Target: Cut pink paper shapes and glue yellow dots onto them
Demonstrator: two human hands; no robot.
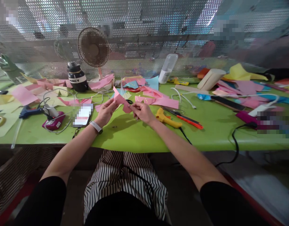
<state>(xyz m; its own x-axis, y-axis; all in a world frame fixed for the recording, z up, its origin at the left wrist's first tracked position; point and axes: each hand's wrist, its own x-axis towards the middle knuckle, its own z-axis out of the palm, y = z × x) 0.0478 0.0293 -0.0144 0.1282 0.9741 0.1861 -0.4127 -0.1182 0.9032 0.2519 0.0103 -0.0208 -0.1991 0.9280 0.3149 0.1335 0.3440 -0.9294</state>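
Observation:
A folded or cut piece of pink paper [120,98] is raised above the green table, between both my hands. My left hand [104,113], with a watch on its wrist, pinches the paper's left side. At its lower right edge, the fingers of my right hand [143,112] are closed on the same paper. A dark loop shows just behind the paper; what it belongs to is hidden. To the right of my right hand lie a yellow hot glue gun [169,118] and a red-and-black utility knife [189,121]. A lit phone [82,115] is beside my left wrist.
Pink paper scraps [162,100] lie behind my hands. Further back are a black bottle [76,78], a fan [93,47] and a tilted clear bottle [167,69]. A blue glue gun [31,111] and a purple power strip [54,121] with cables are left. A perforated metal panel [139,40] closes the back.

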